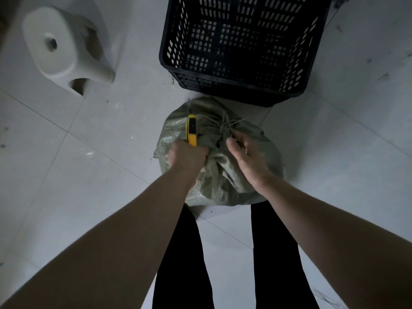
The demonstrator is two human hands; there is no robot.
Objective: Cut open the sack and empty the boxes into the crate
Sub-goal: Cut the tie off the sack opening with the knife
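A grey-green woven sack (223, 175) stands on the tiled floor between my legs, its neck bunched and tied with string (227, 126). My left hand (186, 156) is closed around a yellow and black utility knife (191, 130), which points away from me over the sack's left top. My right hand (245, 152) rests on the sack just below the knot, its fingertips pinching the gathered fabric. The boxes are hidden inside the sack. The black slatted plastic crate (178, 70) stands right behind the sack and holds nothing that I can see.
A white plastic stool (58, 41) stands at the far left on the pale tiled floor (89, 152). My two legs in black trousers (182, 253) are planted just in front of the sack.
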